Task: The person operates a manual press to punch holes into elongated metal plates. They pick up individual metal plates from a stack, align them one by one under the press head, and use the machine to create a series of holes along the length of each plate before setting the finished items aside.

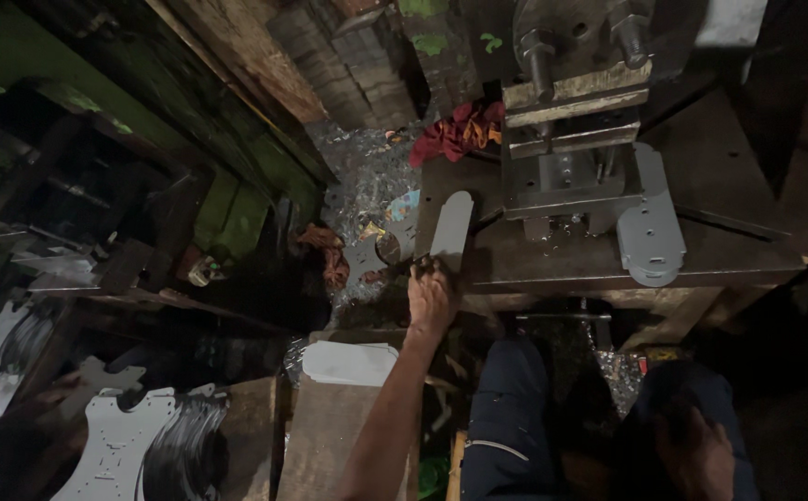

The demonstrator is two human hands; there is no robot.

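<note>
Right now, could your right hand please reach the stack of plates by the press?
Probably yes: the right hand rests on the knee, holding nothing, and the stack of plates lies on the bench edge just ahead, with nothing between.

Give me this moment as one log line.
left hand: holds metal plate on table edge | right hand: on knee | plate stack: beside press

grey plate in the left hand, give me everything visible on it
The flat grey sheet-metal plate with rounded ends looks matte and thin, an elongated blank. It lies tilted on the left edge of the dark press table, its near end gripped by the left hand. Holes or markings cannot be made out. Its far end points toward the press die block, apart from it.
</note>
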